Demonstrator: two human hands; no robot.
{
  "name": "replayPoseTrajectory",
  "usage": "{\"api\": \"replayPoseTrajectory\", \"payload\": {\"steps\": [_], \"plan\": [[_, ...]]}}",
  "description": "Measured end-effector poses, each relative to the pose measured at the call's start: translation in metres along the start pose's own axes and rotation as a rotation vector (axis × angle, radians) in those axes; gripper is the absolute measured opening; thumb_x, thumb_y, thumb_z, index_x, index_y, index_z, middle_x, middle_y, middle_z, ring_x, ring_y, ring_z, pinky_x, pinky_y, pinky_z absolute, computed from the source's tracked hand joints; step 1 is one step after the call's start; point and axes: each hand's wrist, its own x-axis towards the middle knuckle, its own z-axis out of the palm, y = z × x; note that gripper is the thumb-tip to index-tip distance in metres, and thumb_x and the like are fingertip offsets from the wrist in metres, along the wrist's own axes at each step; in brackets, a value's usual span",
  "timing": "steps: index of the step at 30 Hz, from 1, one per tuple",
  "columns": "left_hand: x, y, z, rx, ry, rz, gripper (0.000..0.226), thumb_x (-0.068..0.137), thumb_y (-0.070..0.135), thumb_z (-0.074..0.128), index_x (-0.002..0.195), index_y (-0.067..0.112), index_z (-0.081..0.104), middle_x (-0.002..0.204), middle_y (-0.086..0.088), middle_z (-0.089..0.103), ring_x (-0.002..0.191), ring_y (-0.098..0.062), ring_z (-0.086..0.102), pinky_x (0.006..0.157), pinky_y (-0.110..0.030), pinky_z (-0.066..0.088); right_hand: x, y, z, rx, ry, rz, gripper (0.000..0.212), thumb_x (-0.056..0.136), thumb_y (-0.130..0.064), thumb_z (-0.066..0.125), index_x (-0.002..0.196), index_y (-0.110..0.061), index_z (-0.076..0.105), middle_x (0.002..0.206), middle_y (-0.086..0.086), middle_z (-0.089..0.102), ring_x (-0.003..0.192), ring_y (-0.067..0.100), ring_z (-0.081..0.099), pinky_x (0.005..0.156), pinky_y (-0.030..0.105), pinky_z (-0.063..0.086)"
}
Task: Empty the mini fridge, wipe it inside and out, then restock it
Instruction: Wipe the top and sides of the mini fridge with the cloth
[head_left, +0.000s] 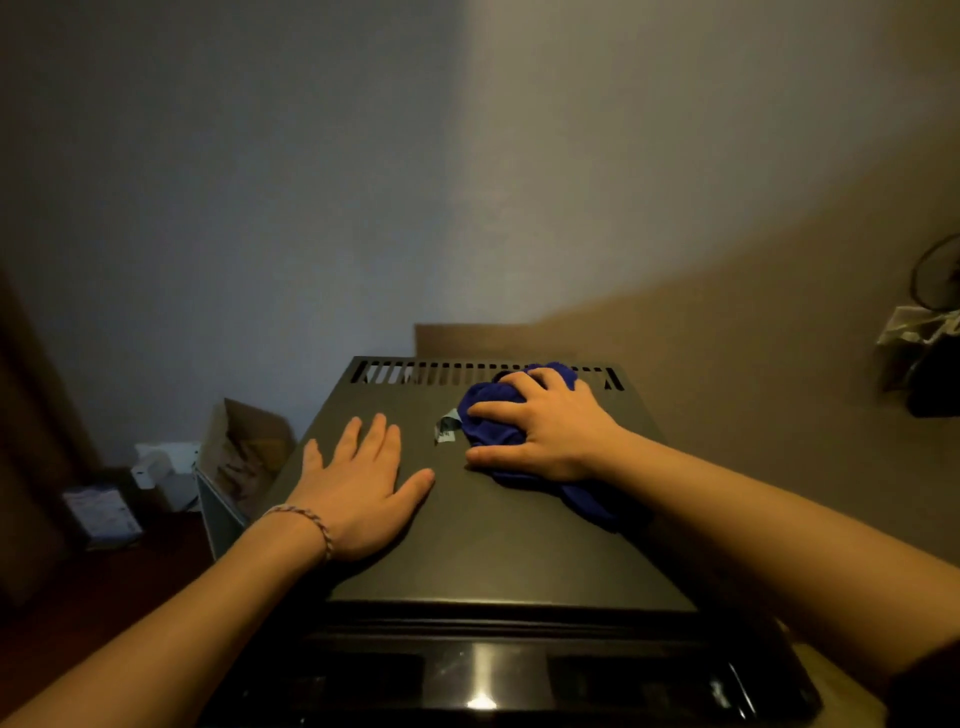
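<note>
Right hand (545, 426) curls its fingers over a bunched blue cloth (498, 415), pressing it on the mini fridge (493, 545) top near the back right corner, beside the vent slots (415, 372). Left hand (358, 483) lies flat, fingers straight, near the top's left edge.

Both hands down, arms stretched forward

The left hand (358, 486) lies flat, palm down, fingers straight and slightly spread, thumb out to the side, a braided bracelet (306, 519) at its wrist. The right hand (545, 428) has its fingers curled, gripping a bunched blue cloth (493, 415)
</note>
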Motion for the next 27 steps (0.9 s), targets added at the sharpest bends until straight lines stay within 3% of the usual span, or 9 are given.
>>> {"api": "replayPoseTrajectory", "payload": {"steps": [9, 14, 23, 27], "plan": [[-0.004, -0.002, 0.000, -0.004, 0.009, 0.005, 0.079, 0.096, 0.067, 0.013, 0.158, 0.022, -0.006, 0.164, 0.006, -0.016, 0.151, -0.016, -0.015, 0.121, -0.054, -0.004, 0.096, 0.026, 0.008, 0.018, 0.013, 0.071, 0.071, 0.079, -0.091, 0.027, 0.141, -0.057, 0.038, 0.148, 0.000, 0.039, 0.131, 0.034, 0.034, 0.102, 0.058, 0.032], [-0.005, -0.002, 0.000, -0.015, 0.015, 0.006, 0.078, 0.096, 0.068, 0.014, 0.158, 0.024, -0.004, 0.164, 0.007, -0.014, 0.151, -0.014, -0.013, 0.122, -0.053, -0.003, 0.104, 0.027, 0.010, -0.007, -0.005, 0.063, 0.071, 0.080, -0.091, 0.025, 0.138, -0.055, 0.043, 0.147, 0.003, 0.040, 0.132, 0.035, 0.036, 0.103, 0.060, 0.032], [-0.008, 0.001, -0.002, -0.032, 0.036, 0.018, 0.079, 0.095, 0.069, 0.015, 0.158, 0.024, -0.001, 0.165, 0.006, -0.009, 0.152, -0.016, -0.009, 0.122, -0.053, -0.001, 0.028, 0.005, -0.003, -0.003, 0.040, -0.028, 0.063, 0.085, -0.084, 0.032, 0.135, -0.050, 0.051, 0.139, 0.000, 0.044, 0.128, 0.029, 0.040, 0.096, 0.046, 0.040], [-0.008, 0.000, -0.002, -0.031, 0.038, 0.013, 0.079, 0.095, 0.069, 0.016, 0.158, 0.023, 0.000, 0.165, 0.005, -0.009, 0.152, -0.016, -0.008, 0.122, -0.054, 0.000, -0.040, -0.008, -0.006, -0.016, 0.051, -0.091, 0.072, 0.082, -0.087, 0.022, 0.136, -0.049, 0.049, 0.134, -0.001, 0.046, 0.126, 0.025, 0.040, 0.093, 0.041, 0.041]]}}
